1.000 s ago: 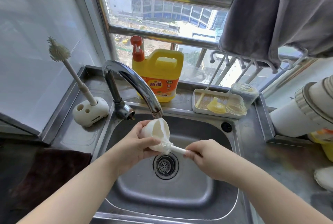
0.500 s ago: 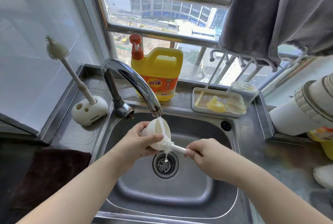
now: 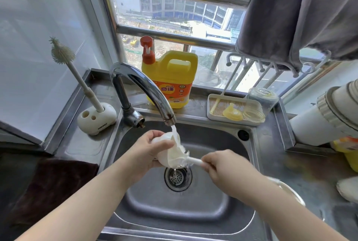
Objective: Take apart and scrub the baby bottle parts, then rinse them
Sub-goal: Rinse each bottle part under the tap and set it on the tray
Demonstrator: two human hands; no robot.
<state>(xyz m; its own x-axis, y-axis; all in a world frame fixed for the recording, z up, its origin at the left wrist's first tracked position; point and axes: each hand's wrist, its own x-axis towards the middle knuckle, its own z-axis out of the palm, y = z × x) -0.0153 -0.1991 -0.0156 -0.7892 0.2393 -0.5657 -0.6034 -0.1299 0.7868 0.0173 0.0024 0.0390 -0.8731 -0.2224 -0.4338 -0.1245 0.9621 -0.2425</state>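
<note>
My left hand (image 3: 149, 151) grips a white bottle cap (image 3: 171, 152) over the steel sink (image 3: 213, 211), under the tap spout (image 3: 168, 119). Water runs from the spout over the cap and down to the drain (image 3: 178, 176). My right hand (image 3: 219, 165) holds the white handle of a small brush (image 3: 190, 161), whose bristle head sits at the cap's rim. On the ledge behind, a white tray (image 3: 210, 105) holds a yellow teat (image 3: 232, 113), a clear ring (image 3: 253, 115) and a straw brush. A clear bottle body (image 3: 262, 97) stands behind the tray.
A yellow detergent jug (image 3: 170, 80) stands behind the tap. At the left a tall bottle brush (image 3: 62, 51) stands in a white holder (image 3: 96, 118). A grey cloth (image 3: 300, 12) hangs at the upper right. White containers (image 3: 325, 116) sit on the right counter.
Water has started running from the tap over the cap. My left hand has turned the cap so its opening tips downward, with the brush still at it.
</note>
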